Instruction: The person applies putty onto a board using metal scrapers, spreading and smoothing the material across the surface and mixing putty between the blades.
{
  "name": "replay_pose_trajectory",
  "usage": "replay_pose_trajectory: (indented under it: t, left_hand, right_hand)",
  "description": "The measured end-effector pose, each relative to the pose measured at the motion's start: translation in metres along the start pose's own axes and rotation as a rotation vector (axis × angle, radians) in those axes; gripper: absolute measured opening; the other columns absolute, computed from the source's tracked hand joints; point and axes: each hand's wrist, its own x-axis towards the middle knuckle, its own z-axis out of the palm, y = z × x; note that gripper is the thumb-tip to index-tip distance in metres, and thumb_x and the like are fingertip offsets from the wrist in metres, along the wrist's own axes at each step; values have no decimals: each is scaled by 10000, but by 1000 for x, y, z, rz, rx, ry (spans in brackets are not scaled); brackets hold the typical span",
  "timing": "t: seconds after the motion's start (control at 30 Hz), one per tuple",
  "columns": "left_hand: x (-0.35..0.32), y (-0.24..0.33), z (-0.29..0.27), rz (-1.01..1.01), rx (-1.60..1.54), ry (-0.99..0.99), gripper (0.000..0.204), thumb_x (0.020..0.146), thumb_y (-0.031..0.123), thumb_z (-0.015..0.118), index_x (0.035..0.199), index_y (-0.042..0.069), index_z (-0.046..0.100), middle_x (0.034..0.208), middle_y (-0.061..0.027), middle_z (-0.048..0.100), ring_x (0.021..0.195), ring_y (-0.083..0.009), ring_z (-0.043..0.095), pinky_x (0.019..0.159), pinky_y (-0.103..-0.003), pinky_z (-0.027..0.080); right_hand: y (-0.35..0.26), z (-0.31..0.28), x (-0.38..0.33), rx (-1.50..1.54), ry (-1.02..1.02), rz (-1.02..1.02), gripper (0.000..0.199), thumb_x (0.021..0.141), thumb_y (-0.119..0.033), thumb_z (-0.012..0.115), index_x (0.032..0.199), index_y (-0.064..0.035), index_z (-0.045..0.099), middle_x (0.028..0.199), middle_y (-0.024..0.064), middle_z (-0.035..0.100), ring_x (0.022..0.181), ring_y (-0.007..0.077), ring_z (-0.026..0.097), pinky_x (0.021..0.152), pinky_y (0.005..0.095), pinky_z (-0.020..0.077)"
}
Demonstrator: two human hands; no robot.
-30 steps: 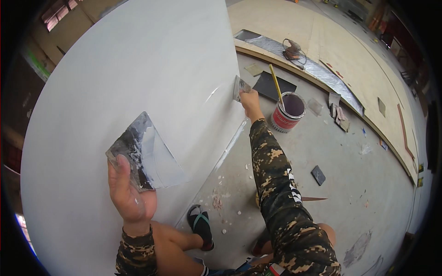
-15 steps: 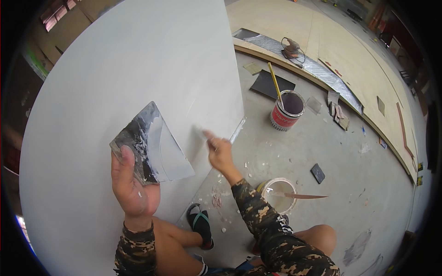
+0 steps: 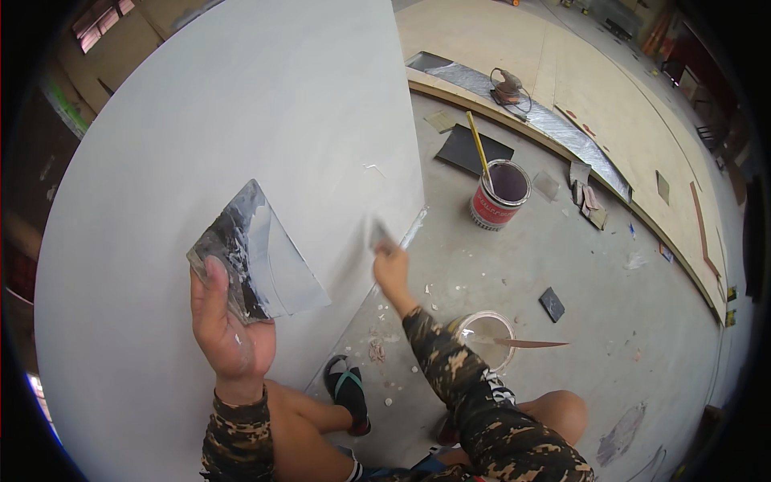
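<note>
My left hand point(image 3: 229, 337) grips a flat putty board point(image 3: 257, 253), thumb on top. One half of the board is dark and smeared; pale putty coats the other half. Against the large white panel point(image 3: 241, 104), my right hand point(image 3: 391, 269) is closed around a small putty knife point(image 3: 379, 231), its grey blade blurred by motion. The blade is near the panel's right edge; whether it touches the surface I cannot tell. A short pale streak point(image 3: 373, 167) shows on the panel just beyond it.
On the floor to the right stand a red-labelled can point(image 3: 496, 201) with a yellow stick and an open tub point(image 3: 482, 329) with a brown stick across it. A dark sheet point(image 3: 466, 151) and a black block point(image 3: 552, 305) lie nearby. A sander point(image 3: 507, 87) rests on the wooden panel point(image 3: 594, 88).
My right hand and the putty knife have shifted slightly right and toward me. A pale streak now shows on the panel. My left hand with the putty board has moved a little left.
</note>
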Motion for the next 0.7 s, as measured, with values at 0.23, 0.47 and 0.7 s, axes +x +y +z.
replay_pose_trajectory:
  t: [0.23,0.47,0.7]
  left_hand:
    - [-5,2,-3,1,14,35,376,1017,208,489,1358,52,472,1309,-68,571,1225,-202,532,1040,-401,420]
    - [-9,8,-18,15,71,120,433,1014,279,476,1396,78,437,1331,-41,547,1231,-181,524,991,-382,454]
    - [-4,7,-19,30,64,65,421,1018,269,485,1388,70,451,1315,-45,565,1206,-177,546,975,-377,471]
  right_hand:
    - [-20,-24,132,450,144,876,238,851,-86,613,1051,43,614,794,102,616,717,195,589,646,362,483]
    - [-123,-8,86,-104,-160,16,408,851,-19,565,1259,4,569,987,185,691,751,280,606,753,372,478]
    - [-117,-3,-58,-181,-257,-353,626,697,67,580,1304,-89,561,1183,105,639,983,281,576,973,465,351]
